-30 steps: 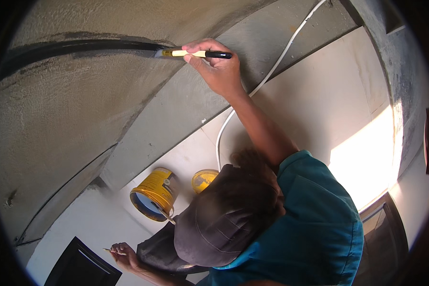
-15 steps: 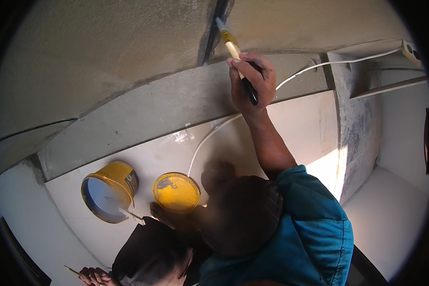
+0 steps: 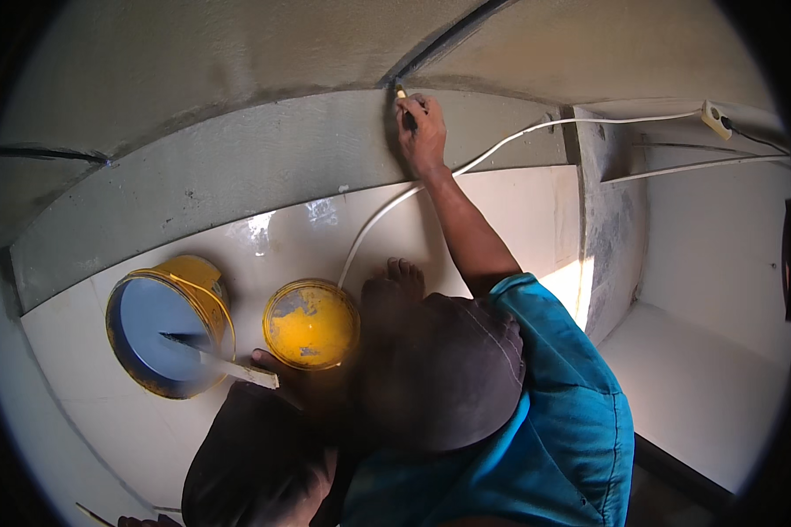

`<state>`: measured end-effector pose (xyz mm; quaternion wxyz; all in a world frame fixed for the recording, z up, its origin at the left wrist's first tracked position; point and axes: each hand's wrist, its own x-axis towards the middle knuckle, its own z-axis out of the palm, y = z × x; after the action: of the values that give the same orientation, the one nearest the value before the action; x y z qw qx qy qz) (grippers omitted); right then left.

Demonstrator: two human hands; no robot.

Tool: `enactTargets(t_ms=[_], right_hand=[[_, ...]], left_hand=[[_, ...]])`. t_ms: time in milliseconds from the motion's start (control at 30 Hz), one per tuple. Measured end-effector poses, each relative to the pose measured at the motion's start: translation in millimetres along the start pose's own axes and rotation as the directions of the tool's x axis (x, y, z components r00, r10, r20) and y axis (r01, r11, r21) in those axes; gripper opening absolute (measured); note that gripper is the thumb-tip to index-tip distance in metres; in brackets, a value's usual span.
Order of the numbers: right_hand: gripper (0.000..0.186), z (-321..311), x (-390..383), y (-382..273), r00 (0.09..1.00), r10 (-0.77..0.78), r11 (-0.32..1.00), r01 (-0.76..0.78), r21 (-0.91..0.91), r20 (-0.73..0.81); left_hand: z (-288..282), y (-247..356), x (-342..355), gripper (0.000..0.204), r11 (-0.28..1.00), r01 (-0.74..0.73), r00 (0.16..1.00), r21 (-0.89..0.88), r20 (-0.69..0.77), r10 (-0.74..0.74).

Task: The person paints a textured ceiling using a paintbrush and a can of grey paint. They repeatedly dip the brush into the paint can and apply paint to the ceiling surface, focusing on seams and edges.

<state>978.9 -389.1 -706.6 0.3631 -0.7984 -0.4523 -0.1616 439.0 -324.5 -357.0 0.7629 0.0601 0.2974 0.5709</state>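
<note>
paintbrush status: at the wall-ceiling seam, dark line partly laid

paintbrush is in the right hand, arm stretched out, bristle end pressed at the spot where the dark seam line meets the grey wall band. right hand is clenched round the handle; only the yellowish ferrule end shows past the fingers.

left hand is barely in frame at the bottom edge. looks like it pinches a thin stick, but can't tell the grip for sure.

progress, as a judgement:
- dark line runs from the brush tip up and right along the seam, so that stretch looks done
- another short dark stroke sits on the far left
- between those 2 the edge still reads bare grey, so that part looks left
- open yellow bucket holds pale paint with a stir stick across it; its yellow lid lies just beside it on the floor

white cable runs along the wall to a socket, passing under the working arm.

vs 0.5 s ago: the brush was angled up across the dark line with the whole handle visible; now the hand is closer to the seam and covers most of it. view has swung, both bucket and lid sit lower and more central, and the socket has slid down from the top-right rim. vs 1.0 s ago: brush lay flat along a long dark band on the left.
</note>
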Motion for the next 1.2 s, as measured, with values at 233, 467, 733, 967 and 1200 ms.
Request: enactTargets(t_ms=[233,467,733,967,1200], right_hand=[[0.015,20,9,11,0.952,0.260,0.965,-0.253,0.063,-0.160],[0.015,32,5,2,0.987,0.077,0.995,-0.086,-0.059,-0.139],[0.014,37,5,-3,0.999,-0.020,0.982,0.028,-0.187,0.049],[0.013,33,0,-24,0.998,0.046,0.987,-0.037,-0.154,0.052],[0.018,25,17,-14,0.999,-0.034,0.987,0.039,-0.155,0.031]], left_hand=[[-18,22,-8,0.026,1.000,0.015,1.000,-0.015,-0.003,-0.015],[-17,24,-7,0.029,0.998,-0.059,0.994,0.002,-0.097,0.059],[-2,6,4,0.030,0.999,-0.041,0.995,0.022,-0.085,0.042],[-4,5,2,0.026,0.998,-0.067,0.995,-0.010,-0.070,0.067],[-8,9,0,0.021,1.000,-0.008,1.000,-0.024,-0.023,0.007]])
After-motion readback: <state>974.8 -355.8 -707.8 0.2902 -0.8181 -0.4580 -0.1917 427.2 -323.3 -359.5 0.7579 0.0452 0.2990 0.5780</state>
